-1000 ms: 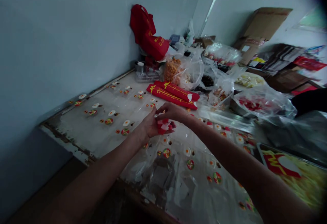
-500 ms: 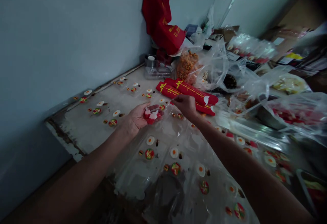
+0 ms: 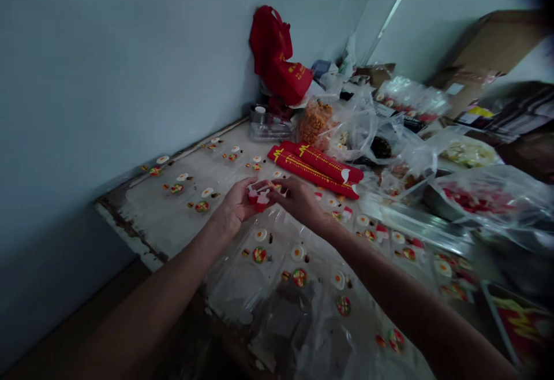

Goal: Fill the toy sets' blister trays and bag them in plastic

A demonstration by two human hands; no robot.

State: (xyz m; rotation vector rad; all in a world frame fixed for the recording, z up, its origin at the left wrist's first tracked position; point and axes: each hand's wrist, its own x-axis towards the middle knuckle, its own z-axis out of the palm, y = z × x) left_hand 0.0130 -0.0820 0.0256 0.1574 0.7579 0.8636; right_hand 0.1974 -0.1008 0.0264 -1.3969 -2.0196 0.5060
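Note:
My left hand (image 3: 236,204) is closed around several small red-and-white pieces (image 3: 258,198), held above the table. Against their right side, my right hand (image 3: 298,198) has its thumb and fingers pinched together; whatever lies between the fingertips is too small to make out. Under and around both hands, clear plastic bags (image 3: 277,310) lie flat on the table. Small groups of miniature food-like pieces are laid out on them in rows: a fried egg (image 3: 298,252), a round red-green-yellow piece (image 3: 299,277) and small brown bits.
Beyond my right hand lie red flat sleeves (image 3: 311,166) with yellow print. Open plastic bags of orange pieces (image 3: 315,123) and red pieces (image 3: 476,198) crowd the right side. A red cloth bag (image 3: 281,74) leans on the wall, and cardboard boxes (image 3: 497,39) stand at back right.
My right hand has moved left and slightly down, from beside the red sleeves to the pieces in my left hand. The camera view has tilted up a little.

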